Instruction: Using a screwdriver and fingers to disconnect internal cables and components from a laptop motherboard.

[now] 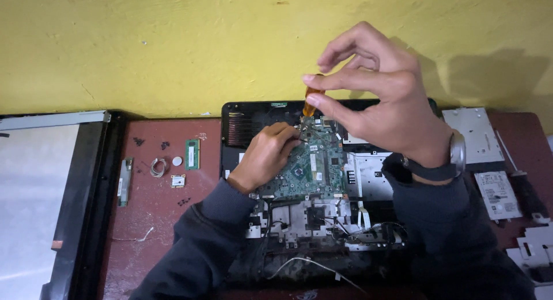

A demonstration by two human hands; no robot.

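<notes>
Head view: my right hand (380,92) pinches the amber handle of a screwdriver (311,101), upright over the far edge of the green board (314,167). My left hand (268,153) rests closed on the board inside the open laptop (242,124) on the desk (155,202). If the tip slips, it could scratch the board; a freed screw could drop among the cables (351,231).

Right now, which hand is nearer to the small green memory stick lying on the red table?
Left. The left hand rests on the green circuit board, just right of the memory stick; the right hand is raised farther right.
</notes>
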